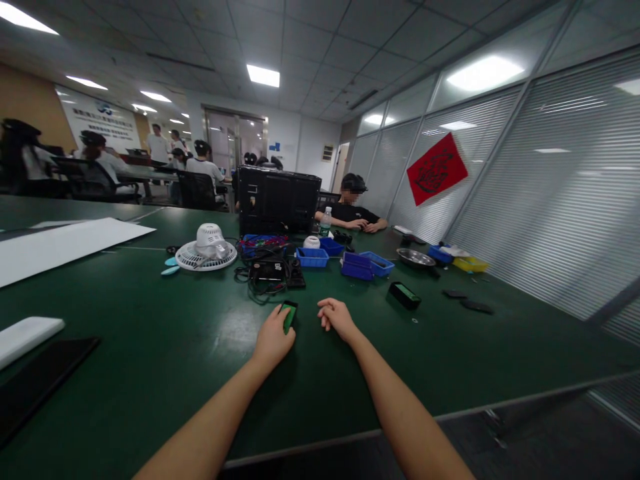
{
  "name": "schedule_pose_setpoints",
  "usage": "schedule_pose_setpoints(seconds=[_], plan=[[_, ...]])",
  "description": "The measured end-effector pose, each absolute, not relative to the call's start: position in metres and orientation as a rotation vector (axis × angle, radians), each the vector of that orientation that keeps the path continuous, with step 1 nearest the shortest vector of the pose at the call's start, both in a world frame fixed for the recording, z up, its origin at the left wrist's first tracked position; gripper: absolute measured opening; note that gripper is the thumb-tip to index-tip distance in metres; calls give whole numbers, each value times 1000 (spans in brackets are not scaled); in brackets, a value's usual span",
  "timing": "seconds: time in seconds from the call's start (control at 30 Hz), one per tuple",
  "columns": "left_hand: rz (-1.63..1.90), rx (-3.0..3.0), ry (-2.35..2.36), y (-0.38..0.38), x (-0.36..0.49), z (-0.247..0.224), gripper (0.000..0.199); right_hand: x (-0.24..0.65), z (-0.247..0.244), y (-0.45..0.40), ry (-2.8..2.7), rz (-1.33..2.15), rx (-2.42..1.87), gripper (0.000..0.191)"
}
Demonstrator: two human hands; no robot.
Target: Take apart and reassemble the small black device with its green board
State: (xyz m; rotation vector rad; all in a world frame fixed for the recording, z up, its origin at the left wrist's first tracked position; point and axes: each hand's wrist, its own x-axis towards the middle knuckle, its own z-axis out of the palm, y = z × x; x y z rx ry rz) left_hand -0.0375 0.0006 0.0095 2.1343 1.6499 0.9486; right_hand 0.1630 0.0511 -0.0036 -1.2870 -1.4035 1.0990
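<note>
My left hand (274,337) is closed around a small black rectangular piece with a green face (289,316), holding it by its sides just above or on the green table. Its lower part is hidden by my fingers. A short way to the right, my right hand (337,319) hangs over the tabletop with loosely bent fingers, somewhat apart, and nothing visible in them. Farther right lies a black box with a green top (405,295), touched by neither hand. A small ring (415,321) lies near that box.
Beyond my hands are a tangle of black cables and devices (270,270), blue trays (313,257) and a metal bowl (416,258). A white fan part (206,255) lies to the left. A large black panel (278,200) stands behind, with a seated person (353,210) across the table.
</note>
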Motion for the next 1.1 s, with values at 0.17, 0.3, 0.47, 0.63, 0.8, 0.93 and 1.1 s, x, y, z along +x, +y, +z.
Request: schedule_pose_setpoints(seconds=[0.17,0.3,0.47,0.63,0.8,0.93,1.1], plan=[[893,2081,1722,-6,-50,17,47,176,-6,56,-1377,953,-1346,20],[864,2062,1760,-9,-65,20,49,183,-11,59,-1429,781,-1463,16],[847,2029,1865,-9,-92,22,48,193,-10,59,-1434,626,-1485,15],[879,1944,2063,-5,-137,23,47,200,-9,61,-1434,565,-1469,13],[905,1827,2244,-1,-184,27,52,201,-13,65,-1431,566,-1462,12],[933,1734,2357,0,-207,30,57,201,-14,66,-1416,574,-1465,12],[930,1640,2403,0,-212,33,64,201,-14,66,-1415,604,-1460,11]])
